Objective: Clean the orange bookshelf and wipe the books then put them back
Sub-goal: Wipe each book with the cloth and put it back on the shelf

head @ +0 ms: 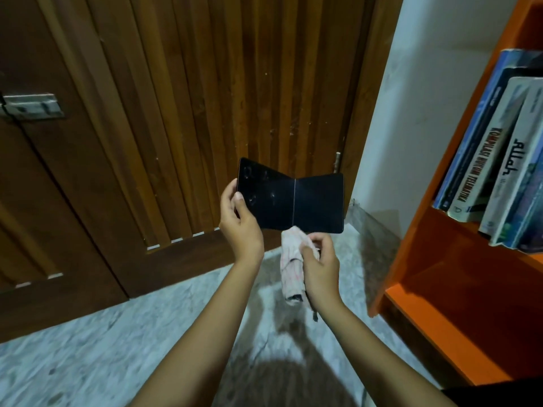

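A black book [305, 199] is spread wide open with its dark covers facing me, held up in front of the door. My left hand [239, 223] grips its left cover, thumb on the front. My right hand [320, 265] holds a bunched white and pink cloth [291, 268] just under the book's lower edge, near the spine; the cloth hangs down from my fist. The orange bookshelf [435, 230] stands at the right. Several books [499, 160] lean on its upper shelf, spines toward me.
A brown wooden door [182, 113] with a metal latch [29, 107] fills the left and middle. A white wall [426, 83] lies between door and shelf. The floor [117, 342] is pale marbled tile. The shelf's lower orange board [458, 306] is bare.
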`<act>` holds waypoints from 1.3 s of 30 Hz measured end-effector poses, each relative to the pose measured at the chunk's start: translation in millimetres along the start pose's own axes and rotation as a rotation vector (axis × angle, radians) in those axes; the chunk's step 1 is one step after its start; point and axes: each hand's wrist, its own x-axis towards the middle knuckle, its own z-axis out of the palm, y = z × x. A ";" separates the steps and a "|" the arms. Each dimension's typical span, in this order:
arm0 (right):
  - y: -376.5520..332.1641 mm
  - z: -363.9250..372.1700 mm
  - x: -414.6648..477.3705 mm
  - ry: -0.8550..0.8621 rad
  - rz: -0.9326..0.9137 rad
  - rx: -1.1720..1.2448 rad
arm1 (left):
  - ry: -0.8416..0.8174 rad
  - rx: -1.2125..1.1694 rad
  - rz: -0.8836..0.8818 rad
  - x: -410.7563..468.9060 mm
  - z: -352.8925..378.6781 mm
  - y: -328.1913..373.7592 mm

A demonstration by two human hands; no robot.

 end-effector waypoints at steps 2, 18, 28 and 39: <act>-7.7 6.5 6.5 0.121 0.039 0.046 | -0.004 -0.035 -0.005 -6.9 0.2 0.0; -44.6 31.2 52.9 0.442 0.164 0.273 | -0.307 -0.138 0.052 -34.5 4.5 32.0; -31.3 25.0 61.9 0.166 -0.152 -0.030 | -0.473 -0.123 0.006 -23.5 -0.8 37.3; -44.1 39.5 58.5 0.007 -0.453 -0.181 | -0.552 -0.096 0.002 -7.2 -4.2 43.7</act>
